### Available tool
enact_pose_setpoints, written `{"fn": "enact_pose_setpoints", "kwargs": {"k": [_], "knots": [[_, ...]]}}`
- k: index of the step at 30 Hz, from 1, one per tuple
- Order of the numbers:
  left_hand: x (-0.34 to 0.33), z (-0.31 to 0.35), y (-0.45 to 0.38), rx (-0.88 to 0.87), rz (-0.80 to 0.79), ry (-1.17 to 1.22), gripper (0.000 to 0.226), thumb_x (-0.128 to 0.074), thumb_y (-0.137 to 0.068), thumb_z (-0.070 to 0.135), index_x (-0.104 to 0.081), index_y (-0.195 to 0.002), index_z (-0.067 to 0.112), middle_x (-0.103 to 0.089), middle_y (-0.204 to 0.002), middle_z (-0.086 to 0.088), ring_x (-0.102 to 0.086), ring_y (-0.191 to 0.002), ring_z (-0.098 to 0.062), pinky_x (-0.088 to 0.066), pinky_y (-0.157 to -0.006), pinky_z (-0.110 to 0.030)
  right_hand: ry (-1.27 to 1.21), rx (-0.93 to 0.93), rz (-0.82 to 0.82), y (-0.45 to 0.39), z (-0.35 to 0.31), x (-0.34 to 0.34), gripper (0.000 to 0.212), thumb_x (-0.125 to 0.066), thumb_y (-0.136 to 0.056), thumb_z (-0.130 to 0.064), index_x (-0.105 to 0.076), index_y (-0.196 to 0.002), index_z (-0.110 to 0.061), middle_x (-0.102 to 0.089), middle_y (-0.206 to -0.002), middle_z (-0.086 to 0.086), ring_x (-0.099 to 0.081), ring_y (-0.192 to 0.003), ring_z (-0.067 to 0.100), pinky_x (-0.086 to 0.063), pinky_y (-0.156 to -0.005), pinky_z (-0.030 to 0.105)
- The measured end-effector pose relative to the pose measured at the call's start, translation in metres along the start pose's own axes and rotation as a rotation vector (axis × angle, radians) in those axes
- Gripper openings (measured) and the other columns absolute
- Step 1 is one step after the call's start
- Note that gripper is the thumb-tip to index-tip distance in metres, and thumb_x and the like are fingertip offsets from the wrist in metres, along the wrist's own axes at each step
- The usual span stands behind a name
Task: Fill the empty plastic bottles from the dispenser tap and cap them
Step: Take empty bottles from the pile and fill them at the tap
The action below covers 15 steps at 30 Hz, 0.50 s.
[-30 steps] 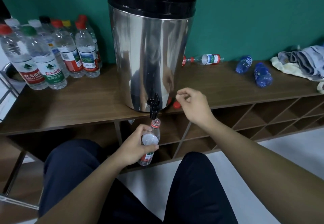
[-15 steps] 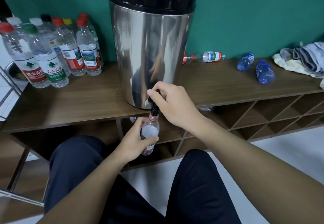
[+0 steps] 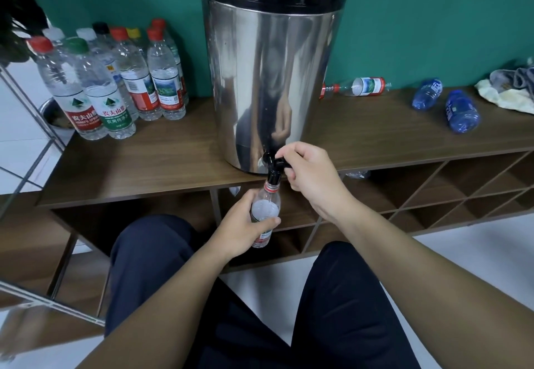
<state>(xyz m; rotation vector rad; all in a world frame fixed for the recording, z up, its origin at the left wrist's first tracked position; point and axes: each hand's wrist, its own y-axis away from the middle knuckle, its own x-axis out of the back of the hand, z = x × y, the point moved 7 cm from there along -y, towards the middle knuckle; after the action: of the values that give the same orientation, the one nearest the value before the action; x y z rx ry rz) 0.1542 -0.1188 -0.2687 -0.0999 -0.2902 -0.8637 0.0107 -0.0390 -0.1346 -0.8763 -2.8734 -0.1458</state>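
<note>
Green wall behind the wooden counter (image 3: 144,166). Left hand (image 3: 245,227) grips the thin plastic bottle (image 3: 267,209) mid-body under the tap (image 3: 273,166); right hand (image 3: 309,172) pinches the lever. Seemingly light, easily crushed; it will get heavier, perhaps slippery.

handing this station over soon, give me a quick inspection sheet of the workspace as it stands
surface: brown wooden counter over open diamond-shaped cubbies.
job's things: steel dispenser stands at the counter's front edge; an uncapped bottle is held with its mouth under the black tap. Capped bottles stand grouped at left.
clutter: one clear bottle and two blue bottles lie on their sides at right, beside crumpled cloths.
grippers: left hand grips the bottle; right hand pinches the tap lever.
cables: nothing seen.
surroundings: green wall, pale floor, metal bowl at far left.
</note>
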Motion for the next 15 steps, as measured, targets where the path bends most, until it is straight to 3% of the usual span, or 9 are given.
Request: {"fn": "enact_pose_setpoints", "kwargs": {"k": [7,15], "knots": [[0.0024,0.0009,0.0027,-0.004,0.037,-0.002,0.054,-0.093,-0.091,0.024,-0.065,-0.137,0.032,-0.078,-0.123,0.013,-0.074,-0.115,-0.006,-0.057,-0.107,-0.034,-0.092,0.023,0.016,0.0061,0.0016,-0.0098,0.021,-0.056,-0.112,-0.019,-0.065,-0.095,-0.012,-0.035,-0.055,-0.009,-0.029,-0.048,0.011,-0.028,-0.048,0.027],[0.005,0.0073,0.007,0.009,0.068,-0.052,0.052,-0.093,-0.091,0.03,-0.065,-0.134,0.036,-0.076,-0.119,0.025,-0.072,-0.112,0.003,-0.051,-0.093,-0.017,-0.101,0.052,0.032,0.0065,0.0027,-0.011,0.025,-0.054,-0.114,-0.02,-0.064,-0.092,-0.015,-0.041,-0.052,-0.013,-0.031,-0.048,0.012,-0.028,-0.051,0.03]]}}
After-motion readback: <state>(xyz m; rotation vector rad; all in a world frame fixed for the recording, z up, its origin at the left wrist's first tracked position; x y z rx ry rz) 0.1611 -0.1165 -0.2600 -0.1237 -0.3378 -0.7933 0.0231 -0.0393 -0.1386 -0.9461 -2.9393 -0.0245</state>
